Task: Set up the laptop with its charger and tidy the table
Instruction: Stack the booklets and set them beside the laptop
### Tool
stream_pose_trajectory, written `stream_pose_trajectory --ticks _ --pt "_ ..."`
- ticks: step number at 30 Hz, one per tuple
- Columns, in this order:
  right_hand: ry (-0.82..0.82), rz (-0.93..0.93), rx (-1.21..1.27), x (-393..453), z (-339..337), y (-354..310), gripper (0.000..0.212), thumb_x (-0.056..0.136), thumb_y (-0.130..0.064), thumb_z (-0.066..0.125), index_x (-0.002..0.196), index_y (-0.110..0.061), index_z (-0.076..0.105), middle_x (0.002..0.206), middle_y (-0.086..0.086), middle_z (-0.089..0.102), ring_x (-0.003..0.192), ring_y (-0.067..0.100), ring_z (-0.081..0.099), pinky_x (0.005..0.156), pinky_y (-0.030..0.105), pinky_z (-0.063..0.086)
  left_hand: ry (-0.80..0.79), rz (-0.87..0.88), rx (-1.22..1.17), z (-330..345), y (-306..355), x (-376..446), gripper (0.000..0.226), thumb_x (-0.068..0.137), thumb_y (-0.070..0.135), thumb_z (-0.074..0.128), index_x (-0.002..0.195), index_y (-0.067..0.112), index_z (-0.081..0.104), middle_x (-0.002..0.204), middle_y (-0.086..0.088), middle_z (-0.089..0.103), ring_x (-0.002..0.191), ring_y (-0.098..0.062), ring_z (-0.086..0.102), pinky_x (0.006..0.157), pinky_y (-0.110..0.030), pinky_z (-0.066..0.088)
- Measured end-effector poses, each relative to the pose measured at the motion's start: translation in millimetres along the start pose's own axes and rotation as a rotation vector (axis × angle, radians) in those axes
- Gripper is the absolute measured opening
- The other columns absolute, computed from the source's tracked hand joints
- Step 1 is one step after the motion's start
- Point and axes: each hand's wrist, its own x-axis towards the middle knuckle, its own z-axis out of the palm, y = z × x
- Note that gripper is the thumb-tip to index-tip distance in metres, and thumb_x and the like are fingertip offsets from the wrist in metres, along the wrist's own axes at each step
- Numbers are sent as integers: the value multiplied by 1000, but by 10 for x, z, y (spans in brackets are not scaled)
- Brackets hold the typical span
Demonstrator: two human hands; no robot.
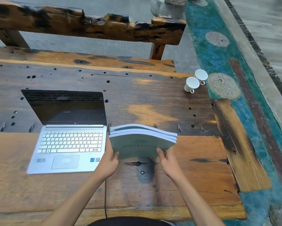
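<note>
Holding a small stack of pale green booklets (142,141) clear of the desk (153,98), the person had the left hand (108,162) clamped on the stack's near-left corner and the right hand (168,162) clamped on its near-right corner, thumbs on top and fingers underneath. Gripped only along the near edge, the stack sagged and bowed, its far edge fanning slightly; the two-handed hold looked meant to keep the loose booklets squared together while they were carried or set down as part of the tidying

The laptop (68,136) sat open on the desk just left of the booklets, its silver keyboard toward the person and its screen dark. A thin dark cable (105,198) ran from under the left wrist back over the near edge of the desk; judging by its path it was likely the charger lead, though its plug into the laptop was hidden by the hand. Two white cups (196,82) stood close together at the far right corner, well apart from everything else

The desk was a rough slab of weathered, hole-pocked wood, with a matching bench (88,25) beyond it, and grey paving and a teal-painted strip of floor (218,59) to the right
</note>
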Motion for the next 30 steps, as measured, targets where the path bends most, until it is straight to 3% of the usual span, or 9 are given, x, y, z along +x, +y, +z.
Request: stream_pose_trajectory --ticks 3,6,8,13,16,19,22,27,30 --pt "-25 -3 27 -2 -94 6 34 103 -21 55 132 -32 43 119 -31 62 115 -14 55 92 6 46 -10 57 37 -136 -27 -6 62 103 6 44 153 37 24 135 45 44 130 20 38 99 2 32" --pt "-19 1 92 11 -175 -29 36 99 -19 62 130 -32 49 119 -32 64 114 -13 58 90 3 44 -30 82 37 -283 11 13 58 101 8 52 133 56 45 134 33 56 130 10 47 103 -10 42" --pt "-6 12 156 60 -211 -56 39 96 -15 66 131 -25 54 121 -19 68 114 -6 61 92 9 48 -50 83 -10 -334 44 68 59 99 3 56 127 55 52 132 28 60 128 6 51 105 -14 44" --pt "10 88 247 281 -327 -165 29 95 -14 67 123 -18 59 117 -7 70 105 3 66 83 19 55 -52 32 -141 -413 217 384 37 92 5 68 124 22 58 122 0 71 116 -14 65 95 -25 53" --pt "57 163 320 463 -422 -193 22 96 -18 67 117 -14 61 114 1 72 100 13 70 78 25 58 -58 -44 -260 -373 378 548 35 92 18 71 125 20 60 116 -7 74 107 -18 71 88 -30 58" --pt "71 240 304 649 -464 -125 21 98 -20 66 114 -9 60 114 11 71 99 23 70 88 43 57 -71 -177 -324 -245 393 706 29 95 13 67 123 19 63 112 -9 75 103 -22 73 80 -31 61" --pt "41 357 206 788 -424 77 20 99 -19 64 113 -7 58 118 14 70 100 26 69 93 48 56 -70 -316 -274 -46 252 820 36 97 10 64 132 6 60 120 -13 70 108 -28 70 90 -42 59" --pt "12 456 133 888 -271 398 19 99 -19 63 115 -9 58 109 5 71 96 22 69 71 27 55 -28 -461 -212 197 -110 942 40 96 8 65 135 3 58 131 -22 61 121 -36 62 105 -47 49" --pt "-29 494 87 924 -217 518 27 100 -25 63 120 -9 58 115 5 70 99 20 70 84 37 58 -23 -506 -231 233 -248 962 42 96 6 64 136 1 56 132 -24 60 121 -38 62 104 -55 49"
